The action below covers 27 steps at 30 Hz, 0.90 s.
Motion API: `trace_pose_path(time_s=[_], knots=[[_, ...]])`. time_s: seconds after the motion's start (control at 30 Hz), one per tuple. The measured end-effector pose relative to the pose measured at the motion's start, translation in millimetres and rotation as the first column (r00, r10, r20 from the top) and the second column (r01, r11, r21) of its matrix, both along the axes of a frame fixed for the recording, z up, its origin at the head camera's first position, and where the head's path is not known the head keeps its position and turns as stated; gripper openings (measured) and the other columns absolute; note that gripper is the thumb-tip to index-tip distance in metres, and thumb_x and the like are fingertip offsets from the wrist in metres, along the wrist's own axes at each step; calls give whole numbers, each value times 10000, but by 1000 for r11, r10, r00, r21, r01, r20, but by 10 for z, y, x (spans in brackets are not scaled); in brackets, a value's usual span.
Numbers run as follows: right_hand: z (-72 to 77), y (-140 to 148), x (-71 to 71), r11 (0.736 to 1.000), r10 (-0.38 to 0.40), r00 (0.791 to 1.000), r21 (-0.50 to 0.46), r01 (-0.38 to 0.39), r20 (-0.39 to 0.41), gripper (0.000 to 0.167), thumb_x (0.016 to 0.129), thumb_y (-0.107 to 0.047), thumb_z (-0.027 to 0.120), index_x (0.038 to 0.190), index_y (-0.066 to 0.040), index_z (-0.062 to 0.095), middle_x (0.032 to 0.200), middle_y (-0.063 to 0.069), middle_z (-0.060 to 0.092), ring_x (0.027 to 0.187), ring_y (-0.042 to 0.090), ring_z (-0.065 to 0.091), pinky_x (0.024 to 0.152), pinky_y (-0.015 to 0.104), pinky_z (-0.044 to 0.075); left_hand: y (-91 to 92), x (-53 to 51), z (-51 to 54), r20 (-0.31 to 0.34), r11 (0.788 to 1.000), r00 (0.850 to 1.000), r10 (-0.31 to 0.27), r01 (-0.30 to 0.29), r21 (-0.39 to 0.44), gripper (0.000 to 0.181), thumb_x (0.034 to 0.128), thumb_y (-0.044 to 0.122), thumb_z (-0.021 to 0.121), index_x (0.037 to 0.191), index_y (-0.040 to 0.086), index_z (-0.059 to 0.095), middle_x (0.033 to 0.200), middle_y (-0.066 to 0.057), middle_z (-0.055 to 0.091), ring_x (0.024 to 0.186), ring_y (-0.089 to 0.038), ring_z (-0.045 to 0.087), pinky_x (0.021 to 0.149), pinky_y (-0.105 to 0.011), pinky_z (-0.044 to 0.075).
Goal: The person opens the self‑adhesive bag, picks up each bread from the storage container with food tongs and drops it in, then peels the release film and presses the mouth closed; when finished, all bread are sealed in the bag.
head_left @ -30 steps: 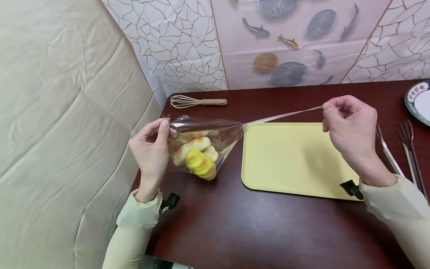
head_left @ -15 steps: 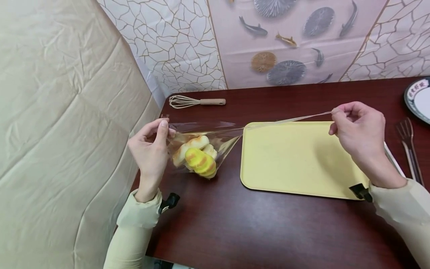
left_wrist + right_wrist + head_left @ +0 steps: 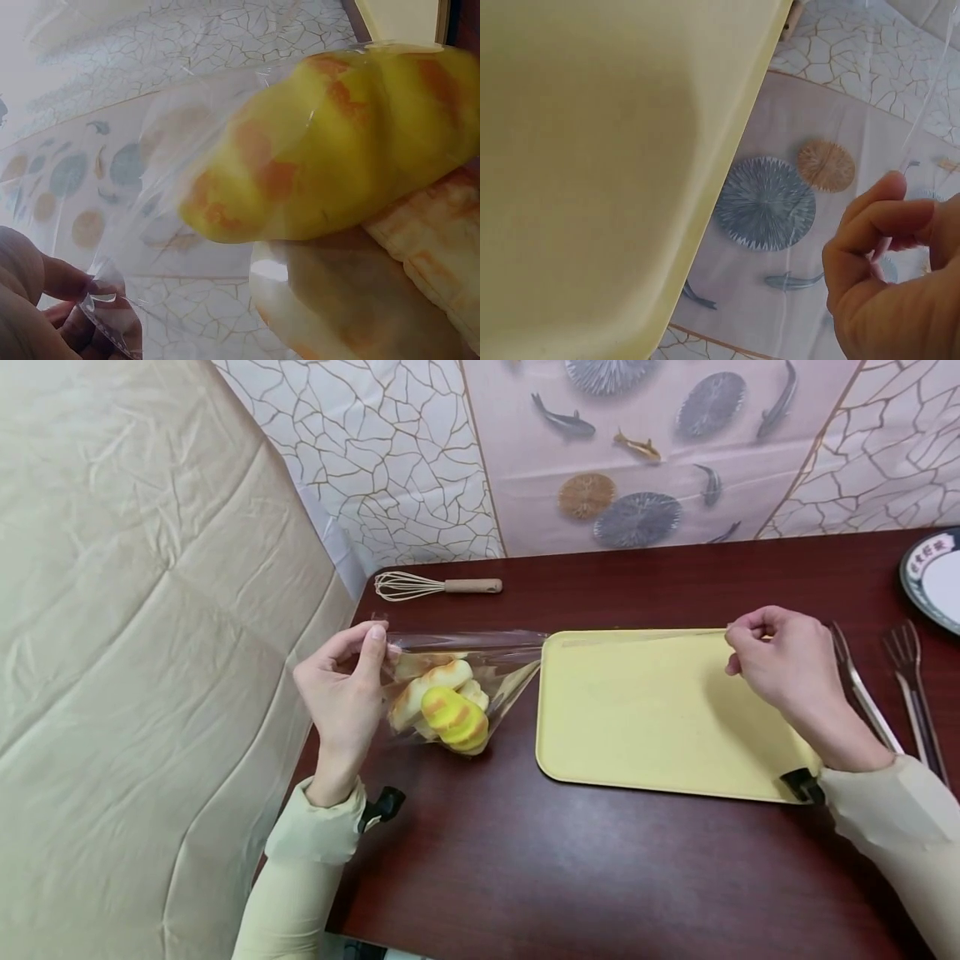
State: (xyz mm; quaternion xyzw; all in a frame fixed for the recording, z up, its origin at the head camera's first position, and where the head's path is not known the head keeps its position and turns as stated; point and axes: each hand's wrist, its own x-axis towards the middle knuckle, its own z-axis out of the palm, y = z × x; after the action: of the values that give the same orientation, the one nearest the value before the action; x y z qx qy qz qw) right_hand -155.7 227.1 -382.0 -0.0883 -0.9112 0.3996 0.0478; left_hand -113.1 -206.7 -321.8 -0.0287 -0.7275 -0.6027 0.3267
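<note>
In the head view, my left hand point(image 3: 345, 685) pinches the upper left corner of a clear plastic bag point(image 3: 510, 652). A yellow bread roll point(image 3: 454, 720) with orange-brown bands lies inside, in front of paler bread pieces point(image 3: 435, 689). The left wrist view shows the yellow roll point(image 3: 322, 150) close up through the film, and thumb and finger on the bag's edge. My right hand point(image 3: 787, 668) is above the right part of a yellow tray point(image 3: 637, 718), pinching the end of a thin clear plastic strip point(image 3: 660, 636). This strip runs left across the tray's far edge to the bag.
A whisk point(image 3: 472, 585) lies behind the bag on the dark table point(image 3: 585, 868). Right of the tray are a silver utensil point(image 3: 862, 693) and forks point(image 3: 911, 685). A plate point(image 3: 937, 577) stands at the far right. A padded beige panel point(image 3: 150, 693) borders the left side.
My right hand first moved right, then came back left and nearer, keeping the strip. The strip now lies lower and more level. The left hand and the bag have hardly moved.
</note>
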Motion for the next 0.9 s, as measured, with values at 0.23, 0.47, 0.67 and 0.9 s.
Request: trace_pose_path(time_s=[0.23,0.47,0.67,0.9], knots=[[-34,115,-30,989,38,999,141,-39,5,306,976,-232,485,1048,-50,721,508,-313,591,566,-119,476,620,223,363,-22,-2,2,11,1000,1000,21,-21,4,174,1000,32,738,1047,-125,794,705,149,738,609,-30,673,616,-171,558],[-82,245,-142,928,257,950,229,-293,176,342,1004,-173,467,1049,27,741,636,-41,735,695,103,601,646,275,392,-35,17,22,26,998,1000,12,-13,54,180,993,14,737,1035,-157,779,717,126,747,640,-7,700,661,-174,607],[-79,289,-181,866,339,929,336,-369,147,360,1042,-106,492,1245,85,720,945,233,809,930,467,709,749,499,519,-31,27,18,27,999,1000,11,-12,49,177,998,18,734,1037,-148,783,712,123,744,647,-7,699,659,-172,602],[34,242,-177,871,322,943,415,-261,-83,265,1059,-103,596,1141,65,783,1125,354,755,907,619,661,750,687,490,-23,33,26,8,1000,1000,9,-9,11,162,1001,20,732,1052,-121,794,719,154,745,659,-4,702,656,-169,593]])
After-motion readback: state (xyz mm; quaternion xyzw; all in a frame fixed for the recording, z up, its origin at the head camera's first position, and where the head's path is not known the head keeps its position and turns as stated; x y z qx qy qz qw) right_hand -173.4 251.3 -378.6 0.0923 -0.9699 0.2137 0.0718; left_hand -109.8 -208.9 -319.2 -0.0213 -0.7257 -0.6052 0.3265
